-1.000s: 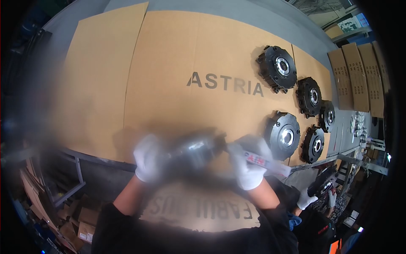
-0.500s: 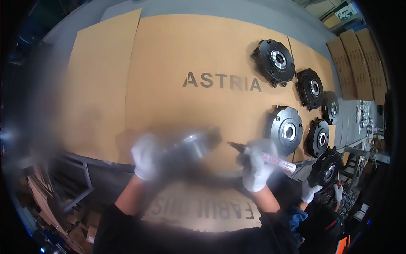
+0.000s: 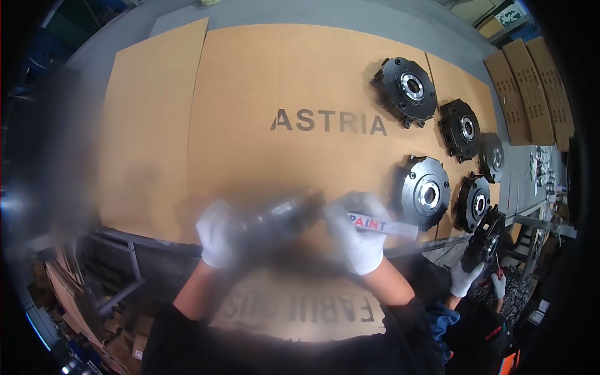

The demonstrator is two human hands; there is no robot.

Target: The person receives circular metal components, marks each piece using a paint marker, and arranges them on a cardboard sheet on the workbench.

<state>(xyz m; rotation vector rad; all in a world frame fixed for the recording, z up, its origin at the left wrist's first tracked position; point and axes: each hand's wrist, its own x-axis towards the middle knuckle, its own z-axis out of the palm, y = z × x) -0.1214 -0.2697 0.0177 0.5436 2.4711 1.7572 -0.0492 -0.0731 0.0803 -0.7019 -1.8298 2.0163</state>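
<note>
Probably the heaviest thing at your hands is the dark part (image 3: pixel 275 219), just off centre toward 7 o'clock, tilted over the cardboard (image 3: pixel 250 81) and badly blurred. Judging by its dull metallic gleam, expect it to be dense and rigid, unlikely to dent but perhaps slick under gloves. Your left hand (image 3: pixel 215 234) is at its 9 o'clock end and seems to steady it; blur hides the fingertips, so you cannot tell how far they are closed. Take it by the outer rim, with opposed support at 9 and 3 o'clock, and mind any rough edges.

Your right hand (image 3: pixel 356 234), at the part's 3 o'clock side, is closed around a paint marker (image 3: pixel 390 226), its barrel jutting toward 4 o'clock and its tip hidden. That should be light and stiff, best pinched mid-barrel like a pen. Toward 3 o'clock, just beyond that hand, a round disc (image 3: pixel 414 190) lies flat; its notched rim should give good purchase.
</note>
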